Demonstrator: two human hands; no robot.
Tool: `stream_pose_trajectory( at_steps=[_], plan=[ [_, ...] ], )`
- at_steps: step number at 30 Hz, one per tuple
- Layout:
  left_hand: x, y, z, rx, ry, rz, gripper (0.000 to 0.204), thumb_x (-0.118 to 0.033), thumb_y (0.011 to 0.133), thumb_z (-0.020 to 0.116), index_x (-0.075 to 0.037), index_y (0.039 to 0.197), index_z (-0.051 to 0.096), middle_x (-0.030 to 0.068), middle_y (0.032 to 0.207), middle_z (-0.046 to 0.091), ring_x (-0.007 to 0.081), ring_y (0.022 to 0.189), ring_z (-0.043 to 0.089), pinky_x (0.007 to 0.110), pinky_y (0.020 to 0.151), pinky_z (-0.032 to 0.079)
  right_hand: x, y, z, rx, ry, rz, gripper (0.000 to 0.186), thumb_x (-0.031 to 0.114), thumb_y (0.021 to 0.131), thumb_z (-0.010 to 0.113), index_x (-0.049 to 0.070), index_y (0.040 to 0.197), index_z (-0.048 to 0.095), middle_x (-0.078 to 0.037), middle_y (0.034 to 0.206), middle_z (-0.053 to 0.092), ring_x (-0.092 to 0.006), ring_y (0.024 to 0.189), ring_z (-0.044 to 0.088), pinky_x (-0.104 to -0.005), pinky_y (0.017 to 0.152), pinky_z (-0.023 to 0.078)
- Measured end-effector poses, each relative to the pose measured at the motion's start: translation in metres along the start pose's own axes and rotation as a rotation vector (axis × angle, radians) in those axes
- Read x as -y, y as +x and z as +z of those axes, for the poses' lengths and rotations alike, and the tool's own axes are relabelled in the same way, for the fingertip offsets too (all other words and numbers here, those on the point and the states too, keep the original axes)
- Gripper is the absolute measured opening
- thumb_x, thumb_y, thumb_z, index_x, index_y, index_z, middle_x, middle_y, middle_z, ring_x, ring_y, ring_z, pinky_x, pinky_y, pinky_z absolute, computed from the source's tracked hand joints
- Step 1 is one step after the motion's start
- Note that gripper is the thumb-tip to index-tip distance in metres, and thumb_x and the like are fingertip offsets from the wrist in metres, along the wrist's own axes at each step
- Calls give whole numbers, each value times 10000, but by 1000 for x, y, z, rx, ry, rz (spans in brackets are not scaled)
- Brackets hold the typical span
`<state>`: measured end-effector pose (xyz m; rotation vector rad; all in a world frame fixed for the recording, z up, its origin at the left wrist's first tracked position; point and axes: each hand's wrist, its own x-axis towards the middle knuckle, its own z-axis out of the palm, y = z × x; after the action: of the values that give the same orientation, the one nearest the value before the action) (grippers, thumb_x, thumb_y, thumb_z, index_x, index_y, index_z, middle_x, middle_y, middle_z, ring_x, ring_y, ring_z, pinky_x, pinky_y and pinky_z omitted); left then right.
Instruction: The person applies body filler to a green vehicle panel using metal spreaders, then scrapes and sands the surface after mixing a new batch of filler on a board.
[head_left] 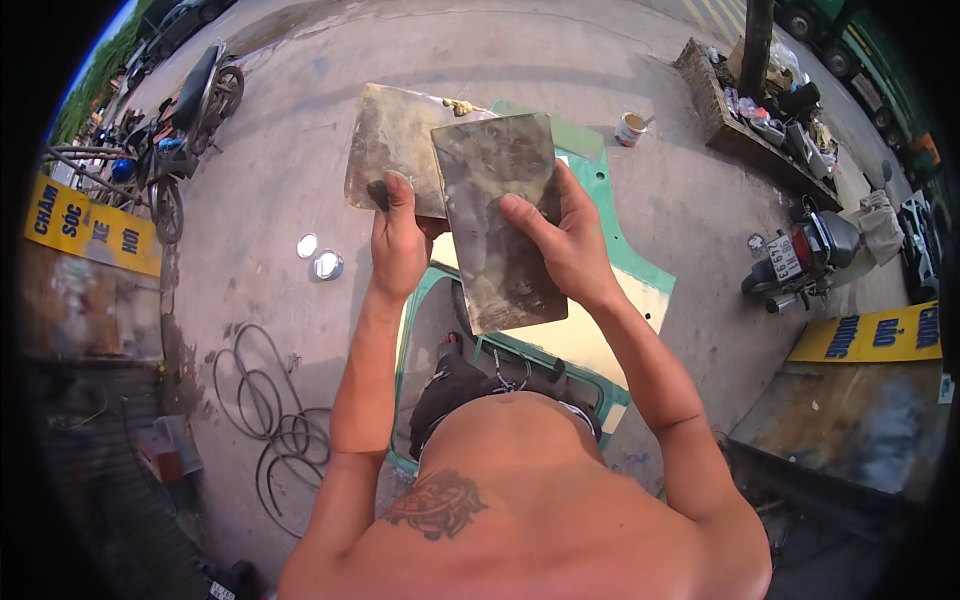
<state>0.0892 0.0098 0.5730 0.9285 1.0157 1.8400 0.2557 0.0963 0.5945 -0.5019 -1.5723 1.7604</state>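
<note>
While the left hand (400,240) grips a pale plate (400,135) by its near edge, the right hand (568,235) clasps a dark plate (485,235) overlapping it, partly hiding a green-and-cream panel (645,296).

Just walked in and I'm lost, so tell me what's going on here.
A person's left hand grips a pale, stained plate with a yellowish blob at its far edge. The right hand holds a darker plate, which partly overlaps the pale one in this view. Both are held up above a green and cream panel.
</note>
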Motion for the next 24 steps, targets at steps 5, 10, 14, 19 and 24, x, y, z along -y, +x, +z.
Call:
stream_pose_trajectory(
  at_steps=[5, 10, 14, 19, 24],
  plan=[
    [-19, 3, 6, -184, -262, 37, 619, -497, 1047, 281, -8, 1420, 348, 135, 1360, 494, 269, 1248, 511, 437, 1047, 424, -1, -23, -3, 69, -360, -99, 535, 197, 931, 682, -93, 1318, 452, -153, 1171, 639, -170, 1060, 591, -304, 904, 466],
    [-24, 19, 11, -276, -316, 154, 584, -473, 1048, 313, -29, 1426, 351, 114, 1402, 462, 269, 1305, 440, 440, 1120, 330, 20, -26, -58, 115, -1018, -464, 232, 83, 861, 696, 97, 1072, 600, -61, 781, 666, -242, 634, 633, -342, 558, 487],
    [-19, 14, 21, -220, -309, 76, 620, -492, 1043, 310, -9, 1431, 330, 146, 1395, 460, 270, 1307, 438, 419, 1125, 323, 32, -6, -34, 124, -1264, -735, 231, 69, 802, 685, 139, 1005, 599, -27, 660, 530, -216, 576, 572, -358, 486, 428],
    [-22, 15, 25, -223, -530, -61, 732, -606, 1002, 292, -29, 1453, 308, 164, 1438, 421, 315, 1319, 405, 473, 1108, 337, 37, -16, -18, 127, -955, -606, 265, 66, 834, 692, 104, 1078, 596, -48, 794, 617, -219, 671, 622, -324, 571, 481],
    [-24, 20, 14, -63, -715, -5, 944, -786, 902, 242, -29, 1461, 318, 182, 1442, 411, 325, 1291, 414, 476, 1095, 328, 29, -27, -10, 32, 137, 177, 517, 158, 907, 700, -39, 1331, 478, -100, 1172, 641, -159, 1048, 617, -296, 932, 484]
  ],
)
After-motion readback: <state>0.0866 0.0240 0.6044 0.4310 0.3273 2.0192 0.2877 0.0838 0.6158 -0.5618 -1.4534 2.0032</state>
